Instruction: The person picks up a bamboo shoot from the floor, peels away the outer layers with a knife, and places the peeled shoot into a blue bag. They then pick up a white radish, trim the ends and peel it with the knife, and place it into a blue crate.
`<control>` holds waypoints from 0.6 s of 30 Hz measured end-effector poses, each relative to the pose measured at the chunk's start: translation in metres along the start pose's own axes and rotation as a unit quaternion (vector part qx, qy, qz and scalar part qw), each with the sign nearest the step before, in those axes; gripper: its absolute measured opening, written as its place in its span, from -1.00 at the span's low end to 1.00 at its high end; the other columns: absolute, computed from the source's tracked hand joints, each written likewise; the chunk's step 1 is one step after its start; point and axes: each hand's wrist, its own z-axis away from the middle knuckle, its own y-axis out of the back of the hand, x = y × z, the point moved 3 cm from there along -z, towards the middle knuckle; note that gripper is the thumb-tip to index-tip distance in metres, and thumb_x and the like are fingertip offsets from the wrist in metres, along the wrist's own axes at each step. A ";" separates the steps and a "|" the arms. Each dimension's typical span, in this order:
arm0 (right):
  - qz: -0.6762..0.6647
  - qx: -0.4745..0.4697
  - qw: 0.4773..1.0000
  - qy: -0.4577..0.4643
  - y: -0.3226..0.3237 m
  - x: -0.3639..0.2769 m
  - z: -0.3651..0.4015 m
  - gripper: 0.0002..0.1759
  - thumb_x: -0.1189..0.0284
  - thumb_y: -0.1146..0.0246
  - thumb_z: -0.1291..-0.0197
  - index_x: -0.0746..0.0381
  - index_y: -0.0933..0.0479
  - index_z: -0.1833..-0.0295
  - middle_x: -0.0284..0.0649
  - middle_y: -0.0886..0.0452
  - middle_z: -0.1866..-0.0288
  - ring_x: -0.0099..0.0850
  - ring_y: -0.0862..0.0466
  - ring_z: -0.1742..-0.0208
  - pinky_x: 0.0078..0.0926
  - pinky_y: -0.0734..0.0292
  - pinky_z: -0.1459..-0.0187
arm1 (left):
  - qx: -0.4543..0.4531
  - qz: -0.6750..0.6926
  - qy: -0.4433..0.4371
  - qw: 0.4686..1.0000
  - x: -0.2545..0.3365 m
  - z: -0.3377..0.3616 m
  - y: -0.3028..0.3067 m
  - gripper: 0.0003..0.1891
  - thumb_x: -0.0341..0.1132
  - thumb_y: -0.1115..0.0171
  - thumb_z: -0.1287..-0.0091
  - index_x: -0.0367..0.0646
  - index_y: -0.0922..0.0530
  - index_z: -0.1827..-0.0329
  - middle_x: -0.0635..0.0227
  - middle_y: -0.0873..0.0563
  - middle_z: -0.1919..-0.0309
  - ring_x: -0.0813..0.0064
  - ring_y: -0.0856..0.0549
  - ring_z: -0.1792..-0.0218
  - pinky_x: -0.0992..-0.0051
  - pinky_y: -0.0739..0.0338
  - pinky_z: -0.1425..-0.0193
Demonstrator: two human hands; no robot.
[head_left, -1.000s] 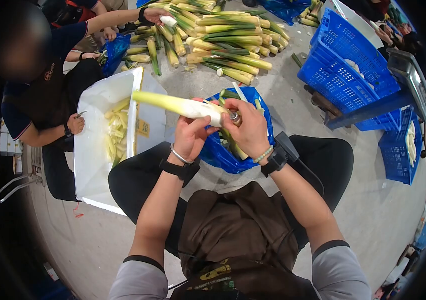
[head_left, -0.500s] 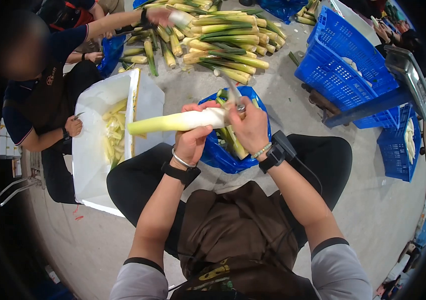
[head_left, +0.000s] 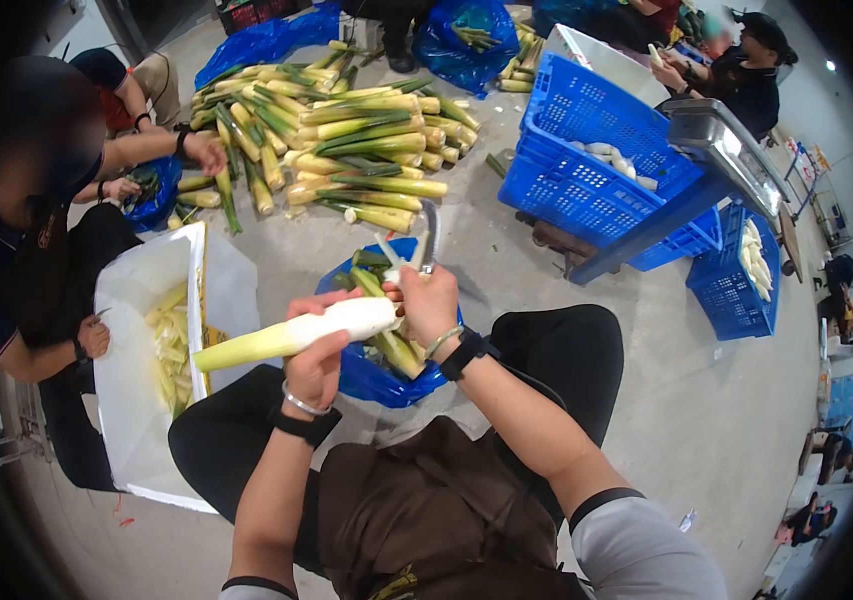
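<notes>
A long peeled stalk [head_left: 291, 335], pale green at its left tip and white toward the right, lies across my left hand [head_left: 318, 360], whose fingers wrap round its middle. At the stalk's right end, my right hand [head_left: 424, 305] is closed round the handle of a curved knife [head_left: 432, 235], the blade pointing up. A thin pale strip stands beside the blade. Beneath both hands, a blue plastic bag [head_left: 376, 386] holds green and pale peelings [head_left: 396, 352].
A large pile of unpeeled stalks [head_left: 366, 130] lies beyond the bag. At left, a white foam box [head_left: 136, 420] with pale pieces stands beside a co-worker [head_left: 26, 230]. Blue crates [head_left: 586, 190] with white stalks and a metal scale [head_left: 726, 150] are at right.
The view has swung, shifting the scene left and down. My right hand and the knife are now just off the stalk's right end. The co-worker's outstretched hand no longer holds a stalk.
</notes>
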 end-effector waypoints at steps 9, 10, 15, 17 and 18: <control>0.384 -0.033 0.905 0.178 0.015 -0.002 -0.007 -0.44 0.16 -0.32 0.10 0.43 -0.56 0.10 0.16 -0.54 0.01 -0.03 -0.55 -0.03 -0.20 -0.47 -0.08 | 0.060 0.001 0.155 0.986 0.005 -0.012 0.029 -0.85 -0.43 -0.21 -0.18 -0.17 -0.45 0.23 0.19 -0.59 0.30 0.16 -0.66 0.08 0.18 -0.60 -0.01; 0.361 -0.060 0.914 0.173 0.014 -0.001 -0.011 -0.55 0.22 -0.28 -0.01 0.42 -0.57 0.16 0.04 -0.61 0.10 -0.15 -0.63 0.10 -0.26 -0.57 0.13 | 0.049 -0.018 0.167 0.984 0.002 -0.010 0.026 -0.85 -0.42 -0.21 -0.20 -0.19 -0.46 0.21 0.20 -0.59 0.28 0.16 -0.66 0.06 0.17 -0.61 -0.01; -0.063 -0.225 0.966 -0.107 0.007 -0.017 0.004 -0.63 0.21 -0.22 -0.23 0.38 -0.52 0.25 -0.20 -0.63 0.40 -0.43 -0.66 0.39 -0.52 -0.53 0.47 | 0.007 -0.059 0.244 0.968 -0.015 -0.004 -0.007 -0.78 -0.36 -0.17 -0.31 -0.25 -0.46 0.05 0.14 -0.62 0.12 0.24 -0.70 0.15 0.21 -0.65 0.04; 0.172 -0.173 0.970 -0.013 0.013 -0.025 0.001 -0.52 0.10 -0.25 -0.20 0.39 -0.50 0.23 -0.13 -0.62 0.44 -0.34 -0.67 0.37 -0.40 -0.52 0.41 | 0.003 -0.025 0.255 0.967 -0.024 -0.006 0.003 -0.76 -0.33 -0.14 -0.35 -0.29 -0.44 0.03 0.15 -0.64 0.22 0.28 -0.70 0.22 0.26 -0.66 0.08; 0.207 -0.163 0.963 0.048 0.014 -0.020 -0.004 -0.48 0.06 -0.27 -0.17 0.40 -0.49 0.23 -0.08 -0.61 0.45 -0.28 -0.66 0.37 -0.35 -0.52 0.37 | 0.042 -0.017 0.252 0.967 -0.028 -0.007 0.012 -0.77 -0.32 -0.11 -0.37 -0.31 -0.44 0.05 0.16 -0.65 0.29 0.30 -0.70 0.23 0.27 -0.66 0.11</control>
